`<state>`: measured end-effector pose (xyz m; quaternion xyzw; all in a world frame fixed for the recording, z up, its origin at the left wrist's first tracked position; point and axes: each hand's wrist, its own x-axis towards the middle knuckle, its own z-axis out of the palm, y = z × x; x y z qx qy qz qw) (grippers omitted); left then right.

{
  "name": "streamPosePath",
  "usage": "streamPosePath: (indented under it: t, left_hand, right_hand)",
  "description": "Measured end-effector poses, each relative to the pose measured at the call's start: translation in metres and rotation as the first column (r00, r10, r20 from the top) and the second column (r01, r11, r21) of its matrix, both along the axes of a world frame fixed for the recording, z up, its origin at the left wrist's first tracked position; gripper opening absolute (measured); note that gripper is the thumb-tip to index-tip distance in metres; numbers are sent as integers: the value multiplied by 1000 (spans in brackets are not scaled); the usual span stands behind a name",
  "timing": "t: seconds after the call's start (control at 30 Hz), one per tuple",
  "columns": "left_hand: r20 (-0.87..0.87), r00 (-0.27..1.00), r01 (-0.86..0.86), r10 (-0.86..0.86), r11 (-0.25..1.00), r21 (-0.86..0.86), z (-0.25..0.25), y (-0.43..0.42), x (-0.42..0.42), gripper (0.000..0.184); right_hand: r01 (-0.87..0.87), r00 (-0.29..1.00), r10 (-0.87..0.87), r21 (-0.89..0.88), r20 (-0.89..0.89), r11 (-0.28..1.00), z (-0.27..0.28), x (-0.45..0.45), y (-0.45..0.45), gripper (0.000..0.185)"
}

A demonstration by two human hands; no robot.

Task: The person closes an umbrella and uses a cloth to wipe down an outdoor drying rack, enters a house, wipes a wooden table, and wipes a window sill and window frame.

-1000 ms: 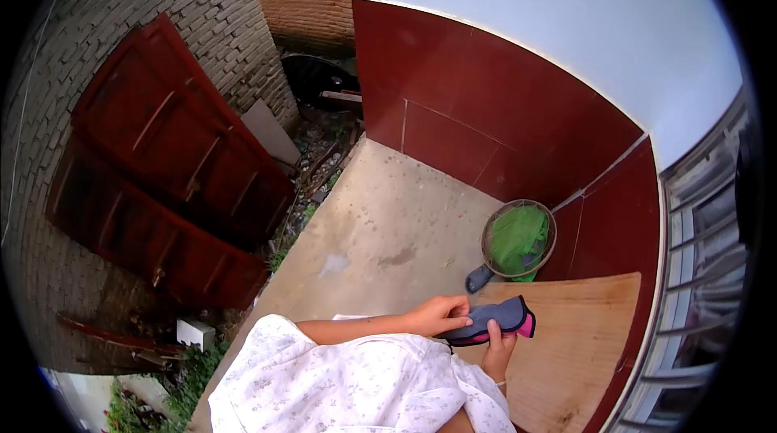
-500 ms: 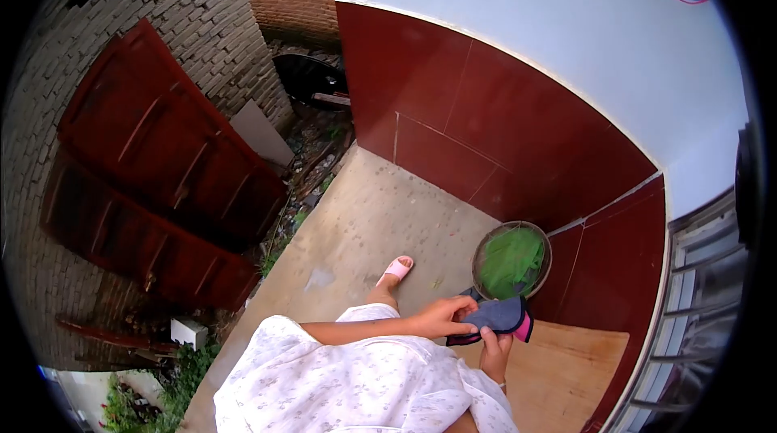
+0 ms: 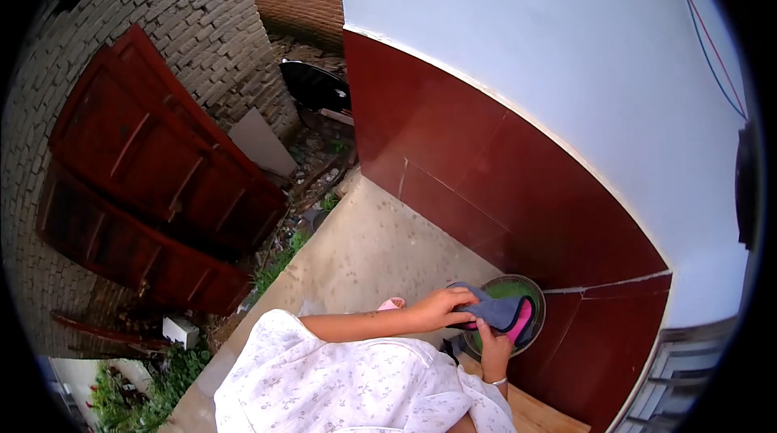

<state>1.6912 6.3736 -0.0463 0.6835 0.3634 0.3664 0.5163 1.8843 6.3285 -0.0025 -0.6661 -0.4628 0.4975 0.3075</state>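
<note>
A grey-blue cloth piece (image 3: 495, 312) with dark edging and a bright pink lining is held up in front of my body, its exact kind unclear. My left hand (image 3: 441, 309) grips its left end with bent fingers. Below, my right hand (image 3: 492, 346) pinches its lower edge, thumb on the grey side; a bracelet circles that wrist. Behind the cloth, a round basket (image 3: 541, 334) with green material (image 3: 506, 286) inside stands by the red wall, partly covered by the cloth and my hands.
A dark red tiled wall (image 3: 453, 166) borders the concrete floor (image 3: 388, 231). Red wooden door panels (image 3: 154, 150) lean on the brick wall at left, near plants and rubble. A wooden board (image 3: 534, 410) lies at lower right. A pink slipper (image 3: 392, 303) shows beyond my left forearm.
My view has tilted, and the basket now appears lower, behind the cloth. Both hands still hold the cloth piece, which has turned so more pink lining shows.
</note>
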Motion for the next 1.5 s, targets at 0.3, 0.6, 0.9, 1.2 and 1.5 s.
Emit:
streamPosePath:
  t: [0.3,0.6,0.9,1.2,1.5]
  left_hand:
    - [58,998,-37,39,998,-43,-8,57,-13,24]
    - [136,986,-77,94,989,-125,-24,82,-9,23]
    - [50,998,-18,37,941,-337,-22,73,20,26]
    - [262,964,184,-39,808,-560,-14,17,85,38]
    - [307,567,811,-764,452,-373,19,-161,195,48]
  right_hand:
    - [87,960,-78,22,-270,996,-15,-13,63,27]
    - [49,976,-57,-42,-212,998,-42,-1,79,36]
    - [158,986,-166,346,-5,925,-52,25,41,34]
    - [395,912,-394,491,-112,776,-3,43,-67,29]
    - [862,407,-814,470,-415,191,-17,65,-293,32]
